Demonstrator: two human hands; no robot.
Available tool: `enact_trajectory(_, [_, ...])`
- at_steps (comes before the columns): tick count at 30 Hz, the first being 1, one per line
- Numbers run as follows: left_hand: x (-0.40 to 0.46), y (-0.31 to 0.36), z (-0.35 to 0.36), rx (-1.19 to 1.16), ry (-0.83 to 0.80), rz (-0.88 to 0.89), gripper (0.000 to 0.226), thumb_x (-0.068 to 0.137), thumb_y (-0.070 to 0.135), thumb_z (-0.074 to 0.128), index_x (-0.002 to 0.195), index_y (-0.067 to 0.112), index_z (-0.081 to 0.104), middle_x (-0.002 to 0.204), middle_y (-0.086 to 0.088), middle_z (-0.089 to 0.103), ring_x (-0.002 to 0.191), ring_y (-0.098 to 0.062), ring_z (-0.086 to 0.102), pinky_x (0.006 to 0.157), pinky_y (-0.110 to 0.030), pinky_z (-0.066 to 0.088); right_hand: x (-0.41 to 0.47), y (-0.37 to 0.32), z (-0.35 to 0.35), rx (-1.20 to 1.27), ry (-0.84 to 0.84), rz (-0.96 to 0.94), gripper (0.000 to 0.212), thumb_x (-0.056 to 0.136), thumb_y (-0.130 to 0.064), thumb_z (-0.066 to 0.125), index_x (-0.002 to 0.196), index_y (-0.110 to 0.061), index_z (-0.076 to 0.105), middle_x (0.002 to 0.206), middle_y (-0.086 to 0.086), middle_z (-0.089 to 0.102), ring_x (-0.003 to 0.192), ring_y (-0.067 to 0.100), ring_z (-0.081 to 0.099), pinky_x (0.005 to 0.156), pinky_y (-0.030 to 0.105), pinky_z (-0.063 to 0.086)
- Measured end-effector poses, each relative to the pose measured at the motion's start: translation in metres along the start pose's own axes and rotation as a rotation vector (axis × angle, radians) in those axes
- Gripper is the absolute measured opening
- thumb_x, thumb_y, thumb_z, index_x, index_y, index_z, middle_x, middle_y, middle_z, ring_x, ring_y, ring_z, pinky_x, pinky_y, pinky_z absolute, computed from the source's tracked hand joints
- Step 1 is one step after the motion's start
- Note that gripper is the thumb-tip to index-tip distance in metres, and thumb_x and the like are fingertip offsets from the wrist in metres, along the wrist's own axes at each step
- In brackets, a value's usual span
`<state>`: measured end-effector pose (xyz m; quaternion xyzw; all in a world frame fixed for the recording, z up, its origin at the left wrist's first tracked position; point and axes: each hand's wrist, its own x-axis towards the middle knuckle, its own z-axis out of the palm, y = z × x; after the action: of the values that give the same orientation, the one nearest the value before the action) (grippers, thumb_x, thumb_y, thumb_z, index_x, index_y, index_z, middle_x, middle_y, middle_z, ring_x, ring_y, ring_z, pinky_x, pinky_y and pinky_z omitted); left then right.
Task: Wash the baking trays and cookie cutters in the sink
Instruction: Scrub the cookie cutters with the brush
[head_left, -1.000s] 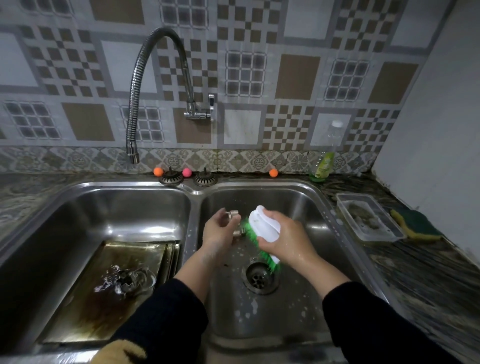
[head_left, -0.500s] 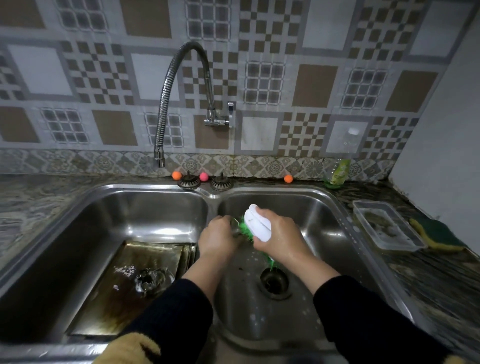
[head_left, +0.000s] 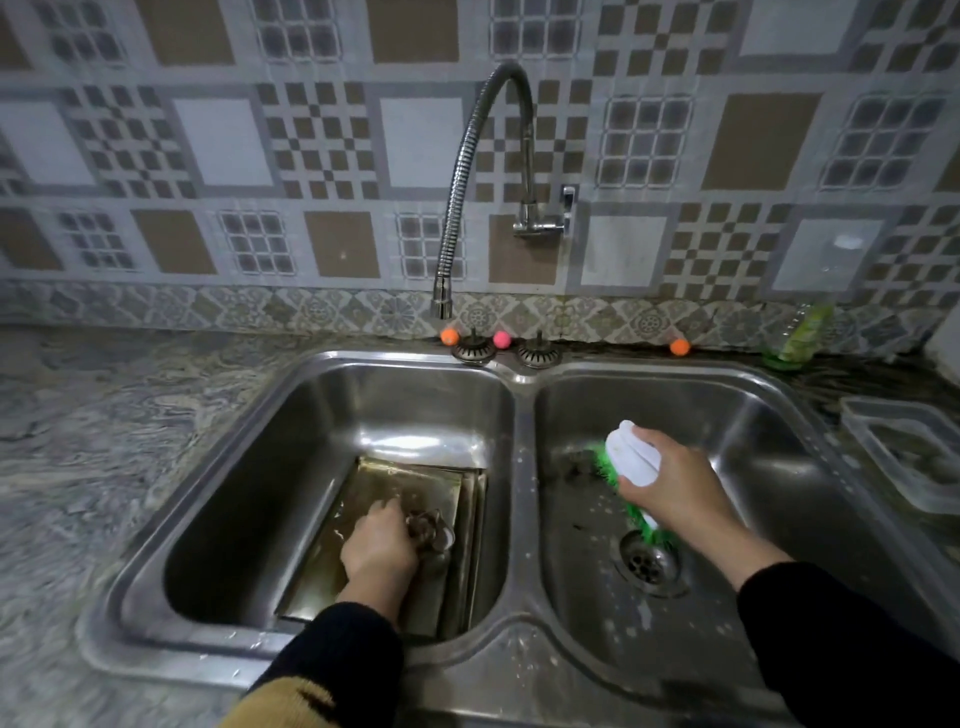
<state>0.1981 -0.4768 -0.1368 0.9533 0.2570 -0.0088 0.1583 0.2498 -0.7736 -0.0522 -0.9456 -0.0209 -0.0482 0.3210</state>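
Patterned tiles in brown, grey and white checks fill the upper frame behind a ribbed, flexible chrome tap, and below it your double stainless-steel sink sits sunk into a marbled stone tabletop. Your left hand reaches down into the left basin at lower centre, back of the hand up, fingers curled around the thin metal cookie cutters that lie on the stacked baking trays; how firmly it grips them you cannot tell through the blur. The trays are flat, rectangular and dull gold, wet and glossy. Your right hand is held over the right basin, right of centre, wrapped around the smooth white plastic body of a scrubbing brush whose bright green bristles point down and left, above the round perforated drain. Both sleeves are black. Soap flecks dot the steel. At the right edge a clear plastic container rests on the tabletop, and a green bottle stands against the wall.
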Motion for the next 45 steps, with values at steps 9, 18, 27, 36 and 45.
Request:
enact_trajectory(9, [0.010,0.004,-0.011,0.168,-0.090,0.033,0.025,0.085,0.026,0.063,0.110,0.024,0.061,0.120,0.002,0.058,0.112,-0.021,0.056,0.086,-0.035,0.047,0.000,0.000,0.010,0.011,-0.032,0.040,0.068,0.073,-0.022,0.075,0.137,-0.028,0.050,0.120,0.009,0.065,0.106,0.026,0.061,0.075,0.025,0.042])
enact_trajectory(18, [0.030,0.080,-0.040,0.177,0.091,0.207,0.027,0.094,0.037,0.054,0.113,0.021,0.063,0.117,-0.002,0.063,0.110,-0.023,0.058,0.075,-0.033,0.044,0.018,0.019,-0.061,-0.136,-0.051,-0.011,0.069,0.071,-0.022,0.078,0.135,-0.022,0.052,0.132,0.000,0.060,0.118,0.021,0.057,0.090,0.025,0.042])
enact_trajectory(27, [0.024,0.200,0.006,-0.010,0.019,0.429,0.026,0.094,0.031,0.051,0.109,0.015,0.064,0.116,-0.008,0.062,0.109,-0.030,0.060,0.076,-0.034,0.046,0.049,0.097,-0.172,-0.164,0.146,0.110,0.063,0.074,-0.019,0.077,0.133,-0.015,0.055,0.133,0.007,0.058,0.118,0.026,0.055,0.083,0.023,0.034])
enact_trajectory(36, [0.057,0.247,0.109,-0.155,-0.240,0.183,0.042,0.094,0.046,0.040,0.125,0.024,0.057,0.122,-0.011,0.060,0.110,-0.030,0.057,0.088,-0.037,0.048,0.096,0.193,-0.185,-0.086,0.223,0.254,0.065,0.077,-0.023,0.075,0.137,-0.017,0.050,0.138,0.006,0.052,0.125,0.024,0.049,0.092,0.025,0.035])
enact_trajectory(45, [0.086,0.260,0.165,-0.163,-0.242,0.158,0.054,0.089,0.052,0.049,0.139,0.040,0.036,0.130,-0.014,0.057,0.113,-0.040,0.056,0.091,-0.040,0.046,0.104,0.240,-0.163,-0.132,0.173,0.283,0.067,0.081,-0.027,0.072,0.141,-0.019,0.044,0.142,0.004,0.049,0.126,0.025,0.048,0.085,0.024,0.038])
